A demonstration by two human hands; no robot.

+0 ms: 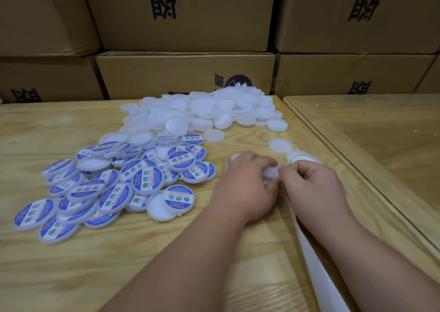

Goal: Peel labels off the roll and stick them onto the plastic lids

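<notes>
The left hand (247, 183) curls its fingers round a blank white plastic lid (271, 171), holding it just off the wooden table (119, 252). The right hand (312, 185) meets it from the other side, thumb and forefinger pinched together at the lid's near edge. What they pinch looks like a label or the tip of the backing, but it is too small and blurred to be sure.

A white backing strip (314, 259) trails from under the right hand toward the person, lying flat on the table. Just beyond the right hand sits what appears to be the label roll (306, 160), mostly hidden.

The lid seems light, thin and fairly stiff, with a smooth face that could slip. It is probably best held by the rim, as the left hand does, leaving the flat top free. A label would be limp and sticky, likely to fold on itself, so it is best taken by one edge only and laid down from that edge.

To the left lies a heap of labelled lids (133, 187), blue and white with green print. Further back, a pile of unlabelled lids (209, 109) spreads toward stacked cardboard boxes (185, 73). One loose blank lid (280, 145) rests near the roll.
</notes>
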